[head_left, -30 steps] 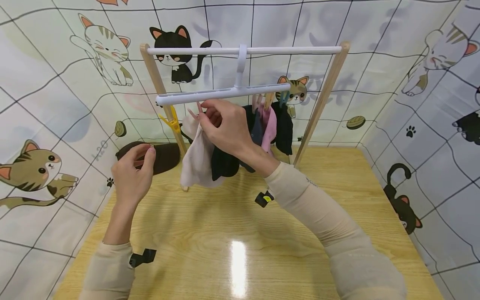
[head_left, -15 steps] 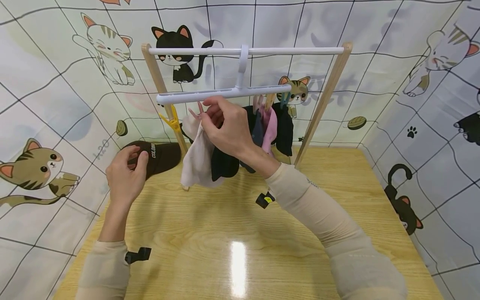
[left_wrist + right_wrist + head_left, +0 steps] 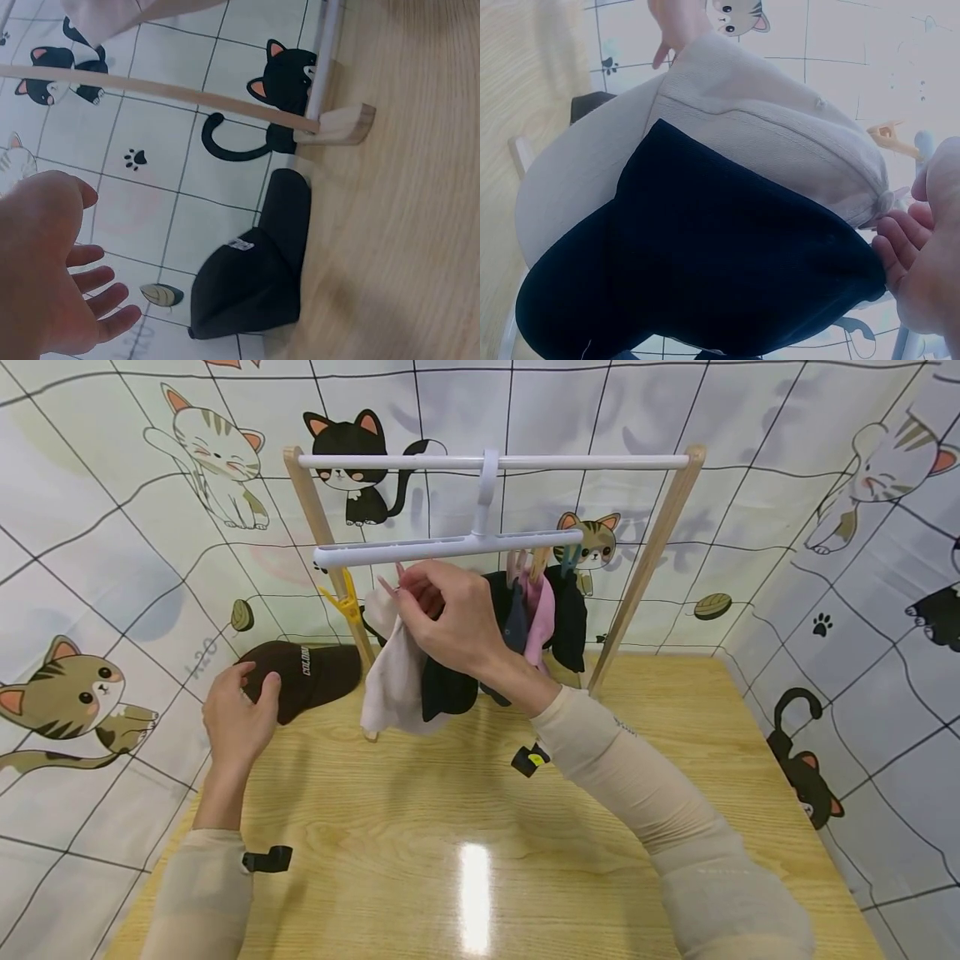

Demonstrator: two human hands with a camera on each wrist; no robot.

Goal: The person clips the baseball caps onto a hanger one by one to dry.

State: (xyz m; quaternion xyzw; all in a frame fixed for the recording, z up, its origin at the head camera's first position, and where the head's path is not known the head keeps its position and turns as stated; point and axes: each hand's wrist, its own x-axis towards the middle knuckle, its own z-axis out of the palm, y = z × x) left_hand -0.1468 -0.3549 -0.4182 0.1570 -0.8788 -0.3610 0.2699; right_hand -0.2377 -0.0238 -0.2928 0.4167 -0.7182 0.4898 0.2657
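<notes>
Below the left part of a white hanger (image 3: 390,554), my right hand (image 3: 457,622) pinches a pink clothespin (image 3: 387,586) at the top of a beige cap (image 3: 393,685). In the right wrist view its fingertips are by the button of the beige cap (image 3: 757,127), and a black cap (image 3: 727,240) hangs in front. My left hand (image 3: 236,710) holds nothing and is beside a dark brown cap (image 3: 330,677) on the table. Its fingers are spread loosely in the left wrist view, apart from the cap (image 3: 247,285). The fingers' contact with the clothespin is partly hidden.
A wooden-legged rack with a white rod (image 3: 585,462) carries the hanger. A yellow clothespin (image 3: 345,603) hangs at its left end. Further right, clothespins hold a pink cap (image 3: 538,618) and other dark caps. The wooden table (image 3: 375,827) meets cat-patterned cloth walls.
My left hand has moved left and slightly down, opening its fingers and uncovering more of the brown cap. My right hand stays almost in place at the pink clothespin.
</notes>
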